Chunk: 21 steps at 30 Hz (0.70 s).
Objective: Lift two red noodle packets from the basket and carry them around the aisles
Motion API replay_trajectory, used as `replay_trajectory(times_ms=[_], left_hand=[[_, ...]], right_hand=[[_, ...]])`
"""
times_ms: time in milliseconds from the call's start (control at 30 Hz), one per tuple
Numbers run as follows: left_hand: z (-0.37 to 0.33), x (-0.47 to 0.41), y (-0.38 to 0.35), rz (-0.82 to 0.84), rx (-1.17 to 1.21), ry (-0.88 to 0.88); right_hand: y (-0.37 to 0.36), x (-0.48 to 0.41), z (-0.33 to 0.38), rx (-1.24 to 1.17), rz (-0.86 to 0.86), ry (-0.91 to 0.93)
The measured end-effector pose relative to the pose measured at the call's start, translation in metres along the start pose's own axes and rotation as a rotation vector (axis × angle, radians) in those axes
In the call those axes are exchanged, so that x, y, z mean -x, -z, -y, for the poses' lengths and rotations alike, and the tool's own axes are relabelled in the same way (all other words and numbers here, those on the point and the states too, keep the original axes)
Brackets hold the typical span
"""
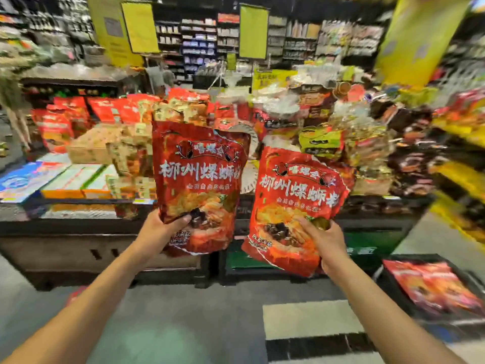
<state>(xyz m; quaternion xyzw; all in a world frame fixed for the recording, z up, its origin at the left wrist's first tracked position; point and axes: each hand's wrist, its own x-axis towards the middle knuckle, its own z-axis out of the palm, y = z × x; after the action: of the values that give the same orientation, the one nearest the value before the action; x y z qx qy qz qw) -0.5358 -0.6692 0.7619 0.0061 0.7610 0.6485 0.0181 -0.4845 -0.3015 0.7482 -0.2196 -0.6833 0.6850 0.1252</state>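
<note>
While both arms reach forward, each of the hands holds up a red noodle bag by its lower part, printed front toward the camera, likely so the labels can be read side by side. The left hand [162, 227] pinches the left bag [199, 185] at its lower left corner, thumb curled across the front and fingers hidden behind. The right hand [328, 240] grips the right bag [294, 206] at its lower right edge, thumb on the front. The left bag hangs upright; the right bag sits lower and tilts slightly, just beside it, and I cannot tell whether they touch. Both are held in the air before the display worktop [78, 227], which is piled with similar red packs [68, 119] behind them. Right of the right bag, near the floor, a black crate [393, 261] holds more red bags.
</note>
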Motion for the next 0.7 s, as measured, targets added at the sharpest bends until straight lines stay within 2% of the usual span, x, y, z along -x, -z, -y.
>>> replay_trajectory(times_ms=[333,700], left_hand=[[-0.044,-0.059,-0.286,0.484,-0.004,-0.036],[-0.088,-0.109,-0.583,0.849,-0.032,-0.112]], right_hand=[[0.245,-0.015,-0.008,-0.033,-0.502,-0.037],[0.435,-0.039,-0.009,-0.101,-0.942,-0.049]])
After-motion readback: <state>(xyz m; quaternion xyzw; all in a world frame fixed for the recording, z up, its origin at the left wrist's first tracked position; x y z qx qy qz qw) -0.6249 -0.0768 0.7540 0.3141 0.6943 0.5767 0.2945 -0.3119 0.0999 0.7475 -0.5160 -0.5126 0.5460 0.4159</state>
